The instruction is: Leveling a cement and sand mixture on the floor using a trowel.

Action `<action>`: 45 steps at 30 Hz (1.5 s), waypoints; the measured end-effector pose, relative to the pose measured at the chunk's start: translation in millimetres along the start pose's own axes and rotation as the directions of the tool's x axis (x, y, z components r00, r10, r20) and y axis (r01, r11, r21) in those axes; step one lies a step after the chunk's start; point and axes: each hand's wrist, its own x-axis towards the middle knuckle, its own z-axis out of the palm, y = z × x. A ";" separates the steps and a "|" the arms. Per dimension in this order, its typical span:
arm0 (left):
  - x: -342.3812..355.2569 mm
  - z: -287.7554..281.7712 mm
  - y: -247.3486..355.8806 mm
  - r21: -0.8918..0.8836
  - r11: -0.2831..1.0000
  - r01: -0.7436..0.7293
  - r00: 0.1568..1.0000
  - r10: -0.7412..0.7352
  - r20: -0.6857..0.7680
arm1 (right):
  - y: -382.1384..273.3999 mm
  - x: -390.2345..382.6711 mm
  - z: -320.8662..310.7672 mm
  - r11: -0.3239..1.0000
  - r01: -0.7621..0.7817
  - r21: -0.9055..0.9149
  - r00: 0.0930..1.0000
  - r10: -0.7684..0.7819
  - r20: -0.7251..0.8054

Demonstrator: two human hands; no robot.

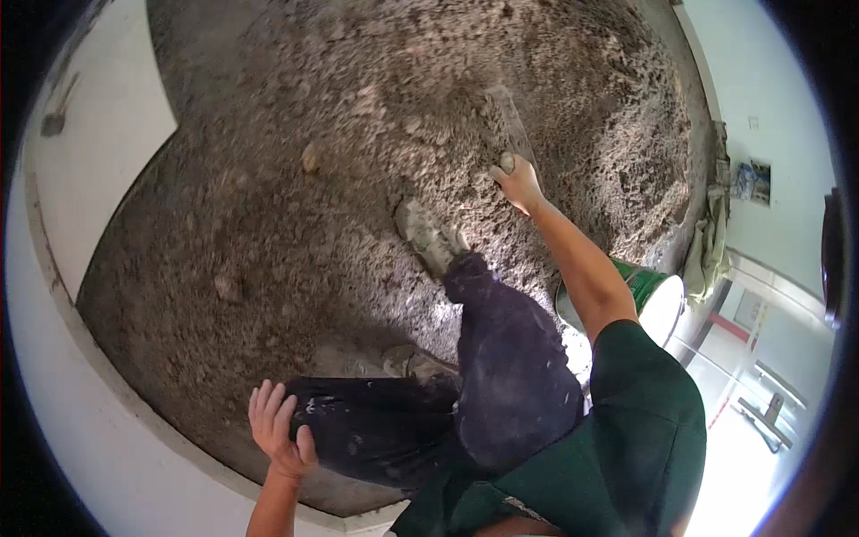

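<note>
My right hand (520, 184) is closed round the handle of a flat trowel (512, 121). Its long blade, smeared with the same grey-brown stuff, lies low over the rough, lumpy mortar (358, 134) on the floor. At the lower left, my left hand (279, 430) rests against the knee of my dark trousers (376, 425); its fingers are stretched out and nothing is in them. One caked shoe (429, 234) stands in the mortar between the hands. The other shoe (407, 362) is partly hidden by my leg.
A green bucket (632, 279) lies tipped beside my right arm. Behind it a greyish cloth (709, 242) hangs against the white wall (761, 80). At the right is a bright doorway with a door handle (766, 412). A white wall (107, 116) bounds the left.
</note>
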 end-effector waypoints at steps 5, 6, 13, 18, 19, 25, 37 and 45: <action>-21.9 -0.1 33.4 -0.080 0.997 -0.016 0.993 0.006 -0.120 | -0.9 -5.5 37.2 0.971 0.049 0.235 0.979 -0.094 0.182; -25.2 0.9 36.1 -0.076 0.997 -0.013 0.989 0.002 -0.151 | -2.2 9.8 27.4 0.979 0.204 -0.002 0.917 -0.191 0.352; -112.7 -1.9 68.8 0.005 0.967 0.253 0.939 -0.244 -0.240 | -151.4 -97.0 156.3 0.772 0.636 -0.018 0.702 -0.568 0.429; -98.8 5.6 65.3 0.020 0.969 0.248 0.932 -0.233 -0.278 | -262.2 -252.0 245.3 0.470 0.871 0.143 0.250 -0.674 0.696; -88.8 7.8 65.3 0.012 0.971 0.237 0.931 -0.224 -0.289 | -275.0 -267.4 259.2 0.341 0.916 0.209 0.090 -0.684 0.724; -60.4 3.3 50.8 0.056 0.985 0.164 0.955 -0.144 -0.259 | -236.9 -193.2 148.4 0.447 0.854 0.268 0.249 -0.801 0.544; -11.7 9.5 44.5 0.198 0.979 0.049 0.991 -0.072 0.114 | 37.7 72.1 -247.8 0.920 -0.144 -0.365 0.669 -0.182 -0.721; 1.1 7.3 81.8 0.057 0.998 0.015 0.998 -0.012 -0.057 | 76.0 142.0 -176.4 0.969 0.078 -0.236 0.952 -0.143 -0.272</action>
